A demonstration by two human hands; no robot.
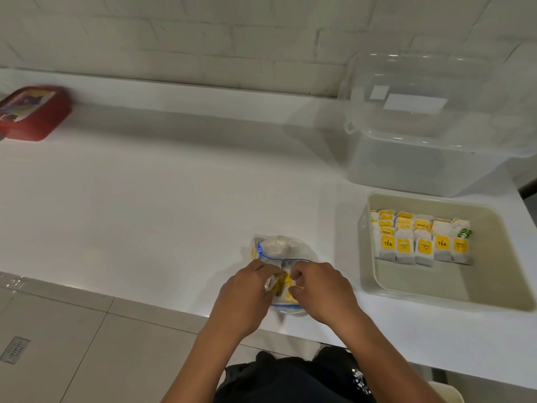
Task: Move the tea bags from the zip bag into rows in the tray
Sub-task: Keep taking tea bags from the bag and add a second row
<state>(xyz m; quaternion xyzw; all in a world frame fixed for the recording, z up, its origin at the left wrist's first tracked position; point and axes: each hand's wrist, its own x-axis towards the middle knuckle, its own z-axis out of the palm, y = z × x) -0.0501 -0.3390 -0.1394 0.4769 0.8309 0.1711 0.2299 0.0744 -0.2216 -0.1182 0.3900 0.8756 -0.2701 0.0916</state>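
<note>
I see both my hands at the zip bag on the counter, left hand and right hand pinching tea bags at its mouth; the tray with filled rows sits right, clear box behind it.

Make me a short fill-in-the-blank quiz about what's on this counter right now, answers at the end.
1. Both hands, left hand and right hand, work at the mouth of the ____.
2. The tea bags already moved stand in rows in the beige ____.
3. The box at the counter's far left is ____ in colour.

Answers: zip bag; tray; red
</note>
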